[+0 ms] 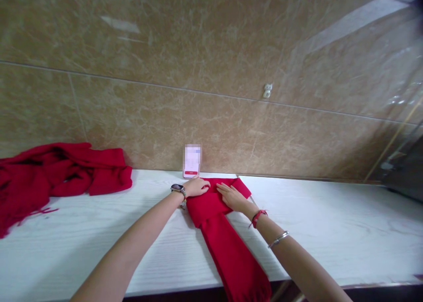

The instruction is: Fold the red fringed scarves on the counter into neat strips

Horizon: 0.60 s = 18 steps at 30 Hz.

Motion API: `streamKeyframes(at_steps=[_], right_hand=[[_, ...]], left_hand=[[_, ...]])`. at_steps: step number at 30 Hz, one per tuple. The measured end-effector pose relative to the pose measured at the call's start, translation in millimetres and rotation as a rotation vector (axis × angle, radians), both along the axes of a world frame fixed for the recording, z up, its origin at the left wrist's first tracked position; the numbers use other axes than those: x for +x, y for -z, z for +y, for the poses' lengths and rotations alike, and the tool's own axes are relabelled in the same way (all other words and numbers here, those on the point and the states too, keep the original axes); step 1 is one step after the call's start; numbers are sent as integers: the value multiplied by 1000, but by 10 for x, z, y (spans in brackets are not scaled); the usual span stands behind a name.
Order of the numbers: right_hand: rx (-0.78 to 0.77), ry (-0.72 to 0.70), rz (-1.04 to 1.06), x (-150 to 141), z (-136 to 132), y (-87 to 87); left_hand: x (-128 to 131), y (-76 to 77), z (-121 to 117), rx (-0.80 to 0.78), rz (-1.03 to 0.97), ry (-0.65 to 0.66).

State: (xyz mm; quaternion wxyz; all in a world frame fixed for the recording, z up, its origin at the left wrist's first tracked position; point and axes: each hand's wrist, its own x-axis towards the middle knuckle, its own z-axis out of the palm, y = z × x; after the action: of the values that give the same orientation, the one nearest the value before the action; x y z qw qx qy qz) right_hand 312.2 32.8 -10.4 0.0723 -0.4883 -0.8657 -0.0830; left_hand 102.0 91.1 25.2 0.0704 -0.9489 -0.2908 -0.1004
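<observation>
A red scarf [228,244] lies partly folded on the white wood-grain surface, with one long fringed end hanging over the front edge. Across its top is a wider folded section, and a corner sticks out at the right. My left hand [197,187] rests on the upper left of this section, fingers slightly bent and holding nothing that I can see. Flat on the cloth further right is my right hand [233,197], its fingers stretched out towards the left one. A phone [191,163] with a lit screen leans upright against the wall just behind the scarf.
Another red scarf [95,169] is bunched up at the far left, its fringe spread on the white tabletop [317,231]. A brown marble-patterned wall [148,108] rises behind, bearing a small white cat-shaped piece [267,90]. Something dark [406,161] stands at the right.
</observation>
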Motion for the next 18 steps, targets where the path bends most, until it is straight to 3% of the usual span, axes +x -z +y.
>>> streamKeyframes(at_steps=[4, 10, 14, 18], right_hand=[[60, -10, 155, 61, 47, -5], [101, -68, 248, -41, -123, -217], [8, -104, 317, -246, -489, -196], [-116, -112, 238, -462, -860, -96]], left_hand=[[24, -90, 19, -99, -67, -69], [-120, -221, -173, -100, -244, 1], [-358, -92, -454, -48, -292, 22], [-575, 133, -650, -154, -209, -49]])
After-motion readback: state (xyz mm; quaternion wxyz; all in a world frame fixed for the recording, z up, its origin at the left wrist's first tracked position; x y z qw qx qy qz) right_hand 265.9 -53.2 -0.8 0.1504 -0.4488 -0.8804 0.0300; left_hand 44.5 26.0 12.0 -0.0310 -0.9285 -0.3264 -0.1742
